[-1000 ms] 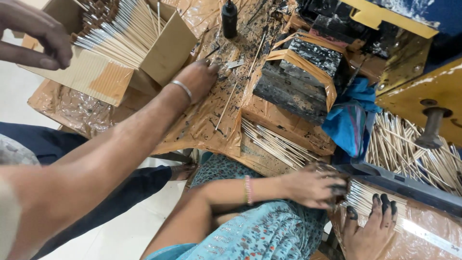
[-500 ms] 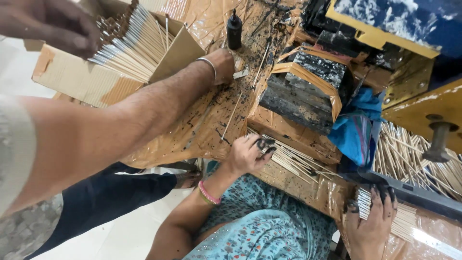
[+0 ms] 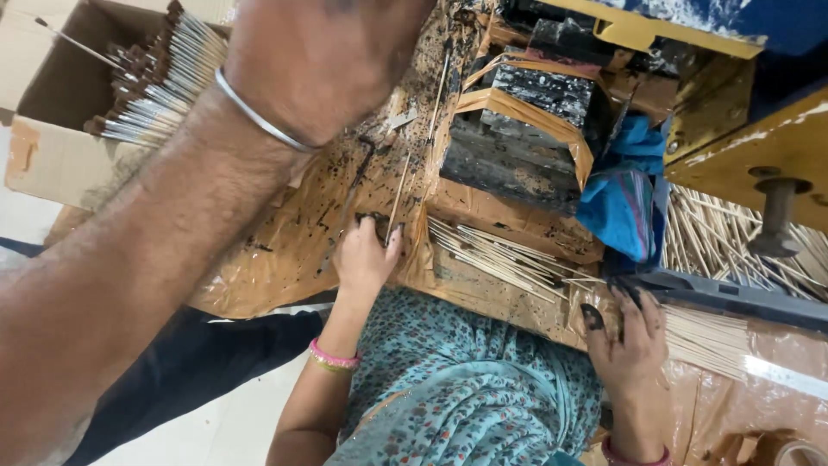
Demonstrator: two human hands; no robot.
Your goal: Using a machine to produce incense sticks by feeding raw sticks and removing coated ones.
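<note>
My right hand [image 3: 323, 60] is close under the camera, above the stained brown table [image 3: 276, 250]. Its fingers are out of sight, so I cannot tell whether the grip is clenched or released, and I see nothing in it. My left hand is out of view.

The nearest things are the sticks [image 3: 164, 82], which lie bunched in the open box [image 3: 47, 160] just to the side. Their dark coated ends are together and their pale shafts fan out.

They look very light, thin and stiff, so I judge they would snap if bent or squeezed hard. The dark coating may smear, so I would hold them by the bare pale shafts, as a loose bundle across several at once.

A co-worker's hand [image 3: 366, 255] rests at the table edge beside a loose stick [image 3: 399, 190]. Their other hand [image 3: 630, 341], with blackened fingers, lies on more pale sticks.
</note>
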